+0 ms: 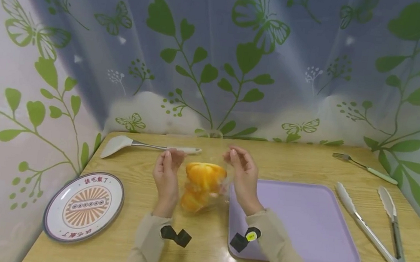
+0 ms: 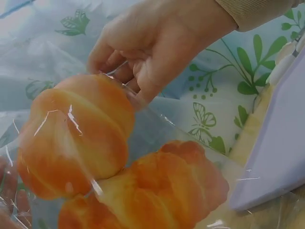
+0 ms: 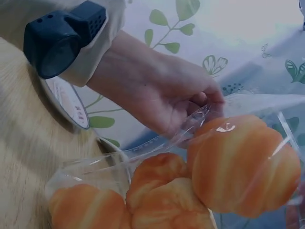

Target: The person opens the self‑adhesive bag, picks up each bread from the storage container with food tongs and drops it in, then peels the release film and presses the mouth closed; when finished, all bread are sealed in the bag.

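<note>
A clear plastic bag (image 1: pixel 213 140) hangs between my two hands above the middle of the table. Inside it are golden-orange bread rolls (image 1: pixel 205 176), seen closer through the film in both wrist views. My left hand (image 1: pixel 167 176) pinches the left side of the bag's upper edge; the right wrist view shows its curled fingers on the film. On the opposite side my right hand (image 1: pixel 243 176) pinches the film between thumb and fingers, as the left wrist view shows. The rolls (image 2: pixel 78 136) sit below and between the hands, touched by neither palm.
A patterned plate (image 1: pixel 84 206) lies at left, with a white-headed spatula (image 1: pixel 119 144) behind it. The purple tray (image 1: pixel 296 223) is at right, partly under my right forearm. Beyond it lie spread tongs (image 1: pixel 369 237) and a green-handled fork (image 1: pixel 365 167). A printed curtain (image 1: pixel 205 100) hangs behind.
</note>
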Motion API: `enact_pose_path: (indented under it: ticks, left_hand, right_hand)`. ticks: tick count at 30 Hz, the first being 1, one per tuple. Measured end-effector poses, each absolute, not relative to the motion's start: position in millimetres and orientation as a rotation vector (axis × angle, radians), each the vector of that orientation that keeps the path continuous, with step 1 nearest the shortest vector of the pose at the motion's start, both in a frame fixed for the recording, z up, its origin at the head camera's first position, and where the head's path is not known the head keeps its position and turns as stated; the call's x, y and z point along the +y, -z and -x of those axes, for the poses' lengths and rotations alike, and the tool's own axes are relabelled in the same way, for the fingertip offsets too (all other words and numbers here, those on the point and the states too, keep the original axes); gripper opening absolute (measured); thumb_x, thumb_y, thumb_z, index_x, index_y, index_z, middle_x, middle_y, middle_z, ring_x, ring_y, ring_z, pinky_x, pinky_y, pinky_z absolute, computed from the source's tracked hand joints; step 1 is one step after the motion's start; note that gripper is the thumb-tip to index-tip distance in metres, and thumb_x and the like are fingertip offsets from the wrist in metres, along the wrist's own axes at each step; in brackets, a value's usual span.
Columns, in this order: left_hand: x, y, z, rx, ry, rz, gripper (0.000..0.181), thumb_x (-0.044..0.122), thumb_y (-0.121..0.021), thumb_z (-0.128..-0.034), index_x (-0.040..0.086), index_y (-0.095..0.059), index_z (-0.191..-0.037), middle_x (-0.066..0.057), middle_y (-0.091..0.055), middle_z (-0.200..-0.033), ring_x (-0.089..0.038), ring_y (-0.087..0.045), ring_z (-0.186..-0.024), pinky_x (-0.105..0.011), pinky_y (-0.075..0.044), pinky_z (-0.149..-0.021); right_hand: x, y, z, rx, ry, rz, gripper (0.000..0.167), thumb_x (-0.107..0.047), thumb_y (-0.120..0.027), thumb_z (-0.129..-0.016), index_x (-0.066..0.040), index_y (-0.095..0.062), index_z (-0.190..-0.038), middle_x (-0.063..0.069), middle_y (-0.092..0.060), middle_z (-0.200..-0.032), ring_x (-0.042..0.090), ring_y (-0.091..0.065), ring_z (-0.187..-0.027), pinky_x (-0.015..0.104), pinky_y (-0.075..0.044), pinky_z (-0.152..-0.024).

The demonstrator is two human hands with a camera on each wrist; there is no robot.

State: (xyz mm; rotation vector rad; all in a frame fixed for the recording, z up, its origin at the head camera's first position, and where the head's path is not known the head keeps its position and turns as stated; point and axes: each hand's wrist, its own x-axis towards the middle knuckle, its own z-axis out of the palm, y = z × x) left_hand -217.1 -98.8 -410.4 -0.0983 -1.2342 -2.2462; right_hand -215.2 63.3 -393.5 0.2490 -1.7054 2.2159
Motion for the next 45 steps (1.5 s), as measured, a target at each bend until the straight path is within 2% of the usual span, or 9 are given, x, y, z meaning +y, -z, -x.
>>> enact_pose_path:
  ticks: [3, 6, 15, 20, 24, 29, 37, 42, 45]
  left_hand:
    - [-103, 408, 219, -1.183, 2.273, 0.090, 0.024, 0.014, -0.043, -0.1046, 0.014, -0.063, -0.091, 0.006, -0.070, -0.084, -0.007, -0.067, -0.082, -0.023, -0.055, -0.086]
    - [-109, 406, 221, -1.142, 2.289, 0.090, 0.024, 0.014, -0.045, -0.1039, 0.013, -0.065, -0.090, 0.004, -0.070, -0.083, -0.009, -0.068, -0.081, -0.023, -0.056, -0.086]
    - [-115, 404, 218, -1.291, 2.261, 0.142, 0.018, 0.006, -0.050, -0.1000, 0.015, -0.065, -0.097, 0.008, -0.071, -0.085, -0.005, -0.069, -0.084, -0.021, -0.056, -0.086]
    - [-115, 395, 220, -1.354, 2.229, 0.052, 0.015, 0.009, -0.056, -0.0986, 0.016, -0.065, -0.088, 0.009, -0.068, -0.079, -0.004, -0.066, -0.077, -0.020, -0.057, -0.080]
    - [-116, 391, 219, -1.222, 2.303, 0.013, 0.021, 0.009, -0.049, -0.1017, 0.013, -0.059, -0.083, 0.006, -0.070, -0.076, -0.006, -0.067, -0.075, -0.021, -0.057, -0.078]
    - [-116, 390, 218, -1.135, 2.353, -0.017, 0.024, 0.008, -0.043, -0.1026, 0.013, -0.055, -0.082, 0.005, -0.072, -0.075, -0.007, -0.069, -0.075, -0.023, -0.058, -0.080]
    - [-117, 392, 218, -1.037, 2.319, 0.012, 0.029, 0.020, -0.052, -0.1012, 0.013, -0.056, -0.073, 0.005, -0.072, -0.068, -0.006, -0.069, -0.066, -0.023, -0.059, -0.077]
    - [-119, 395, 219, -1.044, 2.317, 0.104, 0.022, 0.023, -0.054, -0.0986, 0.012, -0.062, -0.081, 0.004, -0.074, -0.074, -0.006, -0.071, -0.071, -0.024, -0.059, -0.079]
    - [-119, 396, 220, -1.058, 2.314, 0.151, 0.020, 0.027, -0.055, -0.0957, 0.013, -0.065, -0.086, 0.004, -0.075, -0.078, -0.007, -0.072, -0.075, -0.024, -0.059, -0.080]
  right_hand:
    - [67, 390, 217, -1.645, -2.240, -0.203, 0.014, -0.008, -0.051, -0.101, -0.013, -0.064, -0.103, -0.012, -0.068, -0.086, 0.006, -0.064, -0.084, 0.019, -0.054, -0.085]
    - [71, 387, 218, -1.579, -2.250, -0.165, 0.016, -0.007, -0.052, -0.100, -0.018, -0.063, -0.099, -0.010, -0.068, -0.086, 0.005, -0.063, -0.081, 0.019, -0.054, -0.083]
    - [73, 386, 222, -1.568, -2.273, -0.168, 0.015, -0.005, -0.053, -0.100, -0.015, -0.064, -0.098, -0.007, -0.069, -0.087, 0.007, -0.066, -0.084, 0.020, -0.056, -0.082]
    - [72, 384, 221, -1.551, -2.287, -0.133, 0.015, -0.005, -0.051, -0.100, -0.015, -0.063, -0.098, -0.006, -0.068, -0.088, 0.008, -0.065, -0.083, 0.020, -0.056, -0.082]
    - [70, 384, 221, -1.515, -2.321, -0.073, 0.014, -0.005, -0.049, -0.101, -0.011, -0.060, -0.096, -0.008, -0.065, -0.085, 0.006, -0.063, -0.081, 0.019, -0.055, -0.081]
    - [68, 383, 221, -1.552, -2.343, -0.036, 0.016, -0.005, -0.048, -0.101, -0.013, -0.059, -0.093, -0.008, -0.063, -0.082, 0.006, -0.061, -0.078, 0.020, -0.055, -0.079]
    - [70, 380, 222, -1.659, -2.295, 0.039, 0.012, -0.011, -0.054, -0.100, -0.006, -0.065, -0.099, -0.008, -0.065, -0.078, 0.005, -0.062, -0.071, 0.017, -0.055, -0.076]
    - [72, 381, 222, -1.664, -2.293, 0.025, 0.022, -0.008, -0.053, -0.100, 0.001, -0.058, -0.119, -0.010, -0.063, -0.075, 0.004, -0.062, -0.070, 0.017, -0.056, -0.073]
    - [75, 383, 222, -1.654, -2.300, 0.017, 0.028, -0.007, -0.052, -0.100, 0.002, -0.051, -0.127, -0.011, -0.060, -0.073, 0.004, -0.062, -0.069, 0.017, -0.056, -0.072]
